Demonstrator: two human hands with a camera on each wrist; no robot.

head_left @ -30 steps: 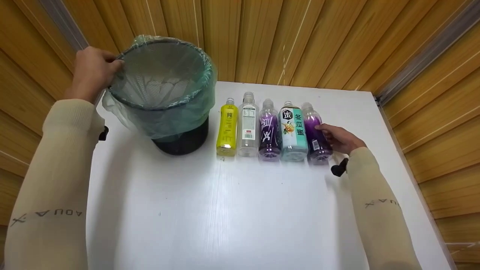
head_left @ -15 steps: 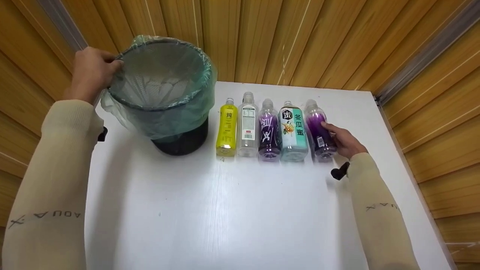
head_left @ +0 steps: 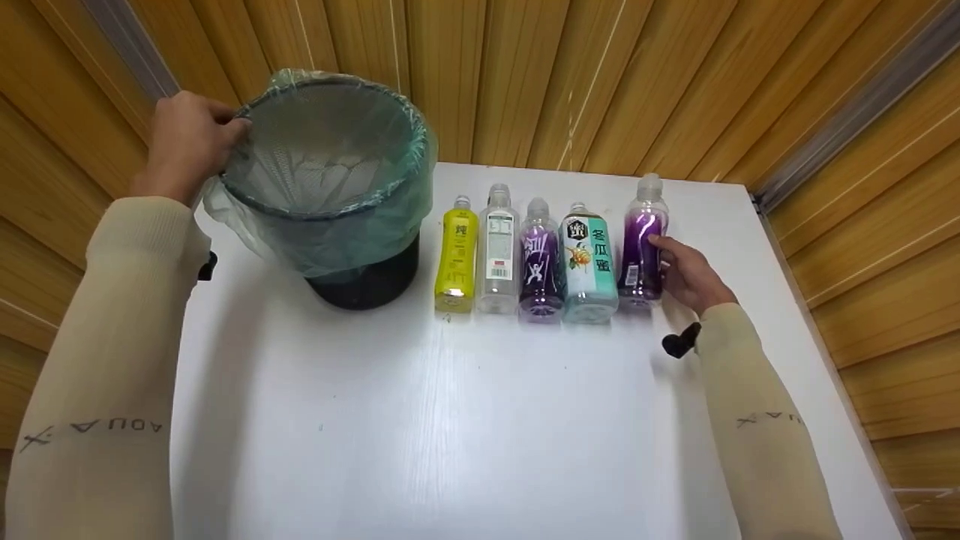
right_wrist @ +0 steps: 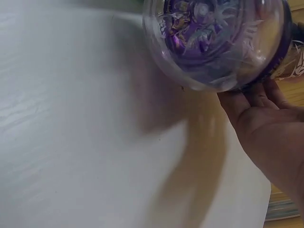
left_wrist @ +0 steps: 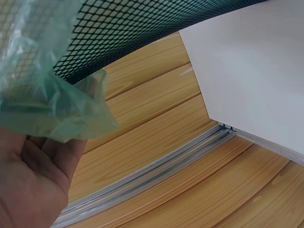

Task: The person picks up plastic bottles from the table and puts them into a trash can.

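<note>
My fingers point(head_left: 664, 244) clamp the purple bottle point(head_left: 642, 240), now lifted from its row (clear, white-capped); my left hand point(head_left: 187, 142) grips the bin's rim point(head_left: 330, 210).

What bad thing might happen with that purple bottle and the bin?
The right hand grips the purple bottle lifted close beside the teal bottle; swinging it might knock that row over. The left hand holds the bin only by its bagged rim, so the bin could tip or the bag slip.
</note>
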